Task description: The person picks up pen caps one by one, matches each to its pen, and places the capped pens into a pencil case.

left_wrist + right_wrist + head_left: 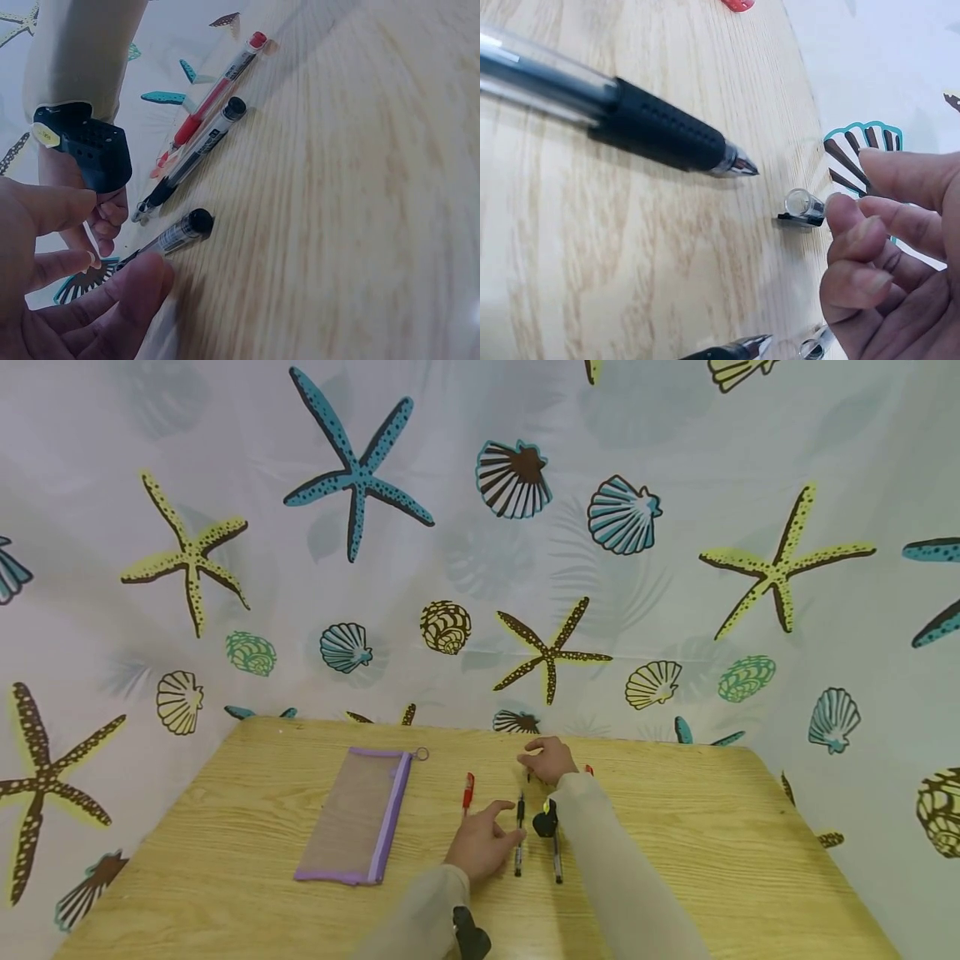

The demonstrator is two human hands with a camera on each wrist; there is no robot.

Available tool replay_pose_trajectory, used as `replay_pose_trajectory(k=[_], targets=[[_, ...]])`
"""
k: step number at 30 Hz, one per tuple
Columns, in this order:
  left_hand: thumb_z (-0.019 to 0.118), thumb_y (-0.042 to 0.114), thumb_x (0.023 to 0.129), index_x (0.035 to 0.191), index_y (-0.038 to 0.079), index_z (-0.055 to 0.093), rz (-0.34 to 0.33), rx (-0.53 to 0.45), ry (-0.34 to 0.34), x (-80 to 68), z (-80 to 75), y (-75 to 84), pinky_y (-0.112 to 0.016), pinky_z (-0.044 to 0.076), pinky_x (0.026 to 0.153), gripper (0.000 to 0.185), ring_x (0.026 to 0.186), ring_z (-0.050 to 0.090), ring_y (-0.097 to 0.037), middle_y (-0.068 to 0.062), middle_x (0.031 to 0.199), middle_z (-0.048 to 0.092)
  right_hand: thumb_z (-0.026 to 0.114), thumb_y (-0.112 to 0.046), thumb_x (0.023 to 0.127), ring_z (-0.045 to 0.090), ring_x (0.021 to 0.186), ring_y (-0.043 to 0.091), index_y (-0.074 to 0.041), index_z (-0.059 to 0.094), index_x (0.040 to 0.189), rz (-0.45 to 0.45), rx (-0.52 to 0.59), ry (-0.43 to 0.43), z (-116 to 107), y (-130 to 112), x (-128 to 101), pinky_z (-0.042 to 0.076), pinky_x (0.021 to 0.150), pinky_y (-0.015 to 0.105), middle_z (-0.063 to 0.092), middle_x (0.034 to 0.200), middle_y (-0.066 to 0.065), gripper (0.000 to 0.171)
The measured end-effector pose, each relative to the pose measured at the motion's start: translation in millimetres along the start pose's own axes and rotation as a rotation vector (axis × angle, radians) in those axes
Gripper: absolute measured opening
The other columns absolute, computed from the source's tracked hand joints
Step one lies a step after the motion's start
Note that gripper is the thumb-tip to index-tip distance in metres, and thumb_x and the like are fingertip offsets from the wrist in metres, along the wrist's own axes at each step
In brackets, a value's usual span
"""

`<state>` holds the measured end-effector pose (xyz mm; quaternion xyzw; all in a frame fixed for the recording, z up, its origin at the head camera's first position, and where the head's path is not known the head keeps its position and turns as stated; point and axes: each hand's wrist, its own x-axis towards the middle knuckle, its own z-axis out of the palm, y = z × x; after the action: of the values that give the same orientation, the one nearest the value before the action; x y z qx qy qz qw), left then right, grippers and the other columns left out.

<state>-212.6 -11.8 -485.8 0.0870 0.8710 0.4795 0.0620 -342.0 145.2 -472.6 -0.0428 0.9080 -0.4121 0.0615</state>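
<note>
My left hand (483, 845) hovers beside a black gel pen (519, 839), thumb and index finger spread apart. In the left wrist view, the thumb is near the end of that pen (184, 231). Farther forward, my right hand (551, 760) has its thumb and index finger apart. In the right wrist view, a clear pen cap with a black clip (802, 208) lies on the table at the fingertips; whether they touch it is unclear. An uncapped black pen (660, 124) points toward the cap. A second black pen (557, 858) lies partly under the right wrist.
A mesh zip pouch with purple edges (352, 818) lies on the wooden table (240, 827) to the left. One red pen (468, 792) is beyond the left hand; another red pen (221, 86) lies to the right. A second clear cap (815, 345) shows at the frame's bottom.
</note>
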Motion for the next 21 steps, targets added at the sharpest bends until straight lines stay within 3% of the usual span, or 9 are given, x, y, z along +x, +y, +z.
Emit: replay_pose_trajectory(k=[2,4,10,21], targets=[[0.064,0.027,0.093,0.135,0.009,0.052,-0.004,-0.001,0.008,1.1,2.2,0.7,-0.032,0.048,0.055,0.048,0.042,0.054,-0.013,0.002,0.063,0.063,0.062,-0.018,0.094,0.058,0.06,0.018,0.004,0.058,0.127,0.011,0.005,0.003,0.2,1.6,1.4,0.041,0.051,0.028,0.07,0.084,0.011,0.04],[0.064,0.026,0.092,0.135,0.008,0.052,-0.008,0.001,0.016,1.6,3.5,2.2,-0.029,0.047,0.052,0.048,0.04,0.054,-0.013,0.001,0.061,0.063,0.062,-0.018,0.094,0.054,0.056,0.016,0.004,0.058,0.128,0.023,0.012,0.002,0.1,3.0,3.0,0.04,0.05,0.028,0.07,0.084,0.012,0.04],[0.064,0.023,0.093,0.134,0.006,0.052,0.004,0.028,0.023,3.5,5.4,5.9,-0.033,0.053,0.062,0.046,0.036,0.053,-0.013,0.0,0.056,0.062,0.062,-0.018,0.094,0.047,0.052,0.013,0.004,0.058,0.127,0.054,0.004,0.008,-0.7,2.0,2.4,0.038,0.049,0.027,0.07,0.083,0.013,0.04],[0.066,0.025,0.091,0.128,0.006,0.057,-0.016,0.126,0.065,10.9,15.7,-0.5,-0.036,0.055,0.07,0.043,0.033,0.05,-0.008,0.008,0.047,0.055,0.059,-0.017,0.096,0.049,0.053,0.013,0.005,0.056,0.129,0.085,-0.033,0.001,0.1,-5.7,-5.1,0.039,0.051,0.027,0.069,0.081,0.015,0.04]])
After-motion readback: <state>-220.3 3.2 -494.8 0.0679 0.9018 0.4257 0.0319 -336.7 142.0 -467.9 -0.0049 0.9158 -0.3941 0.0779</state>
